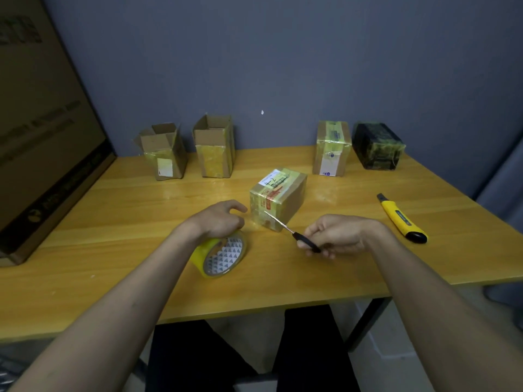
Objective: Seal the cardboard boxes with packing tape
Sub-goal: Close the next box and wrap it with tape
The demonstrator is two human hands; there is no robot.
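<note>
Cutting the tape cleanly is the step: the right hand (336, 236) grips small scissors (294, 234), blades touching the near corner of the taped box (278, 198) at table centre, while the left hand (219, 219) holds the yellow tape roll (219, 257); keep the strip tight, I think

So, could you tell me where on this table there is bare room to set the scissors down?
Bare wood lies between the centre box and the yellow knife, also left of the tape roll toward the big carton. It is crowded around both hands and along the back row of boxes.
</note>
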